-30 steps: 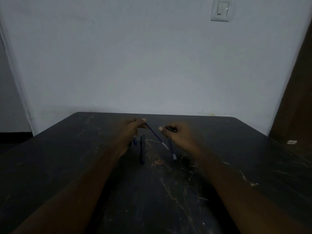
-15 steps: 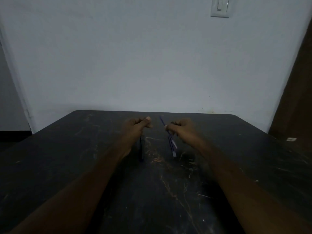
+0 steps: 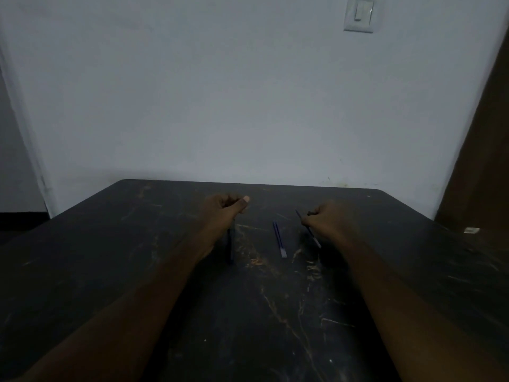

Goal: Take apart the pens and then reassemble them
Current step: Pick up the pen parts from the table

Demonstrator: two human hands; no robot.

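On the dark scratched table [image 3: 275, 312] a thin blue ink refill [image 3: 279, 239] lies loose between my hands. My right hand [image 3: 327, 219] is closed on a second blue refill [image 3: 314, 235], which slants down towards me, and on a small dark piece at its fingertips. My left hand [image 3: 225, 209] is a fist with the thumb out; whether it holds anything is hidden. Just below it a dark pen barrel [image 3: 230, 248] lies on the table, partly covered by my left wrist.
A white wall stands right behind the table's far edge, with a light switch [image 3: 359, 13] high up. A brown door or panel [image 3: 484, 161] borders the right side. A small white scrap [image 3: 471, 230] lies near the table's right edge.
My right hand moved to the right with one refill, leaving the other refill on the table. My left hand stayed in place as a fist.
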